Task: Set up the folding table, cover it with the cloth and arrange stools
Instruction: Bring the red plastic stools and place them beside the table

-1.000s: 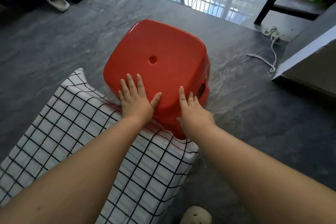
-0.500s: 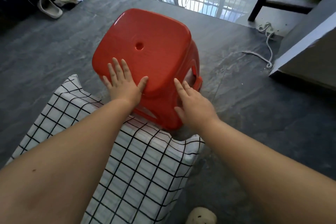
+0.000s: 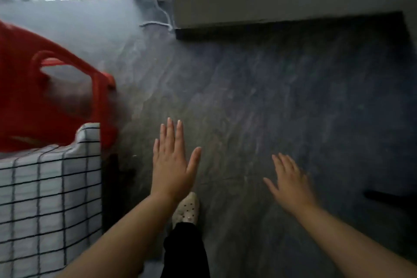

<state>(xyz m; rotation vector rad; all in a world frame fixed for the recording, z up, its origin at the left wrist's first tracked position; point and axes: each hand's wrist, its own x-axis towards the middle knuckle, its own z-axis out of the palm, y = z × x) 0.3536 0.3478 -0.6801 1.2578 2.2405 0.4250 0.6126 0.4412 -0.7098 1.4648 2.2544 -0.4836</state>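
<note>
The red plastic stool (image 3: 56, 92) stood on the dark floor (image 3: 259, 101), off to the left of both hands and a bit ahead of them, pressed up against the corner of the table under its checked cloth (image 3: 49, 192). It looked light and stiff, with a smooth shiny skin that might slip in the fingers, so the rim of the seat or the handle hole in its side would likely be the best spots to take hold. The left hand (image 3: 171, 165) was flat and spread wide, palm down, fingers pointing away, holding nothing (it was close to the table's edge but not touching it). The right hand (image 3: 288, 183) was wide open too, fingers loose, well to the right of the stool and also holding nothing; it was blurry. Both arms reached forward and low. A foot in a spotted slipper (image 3: 186, 210) showed just under the left wrist.
</note>
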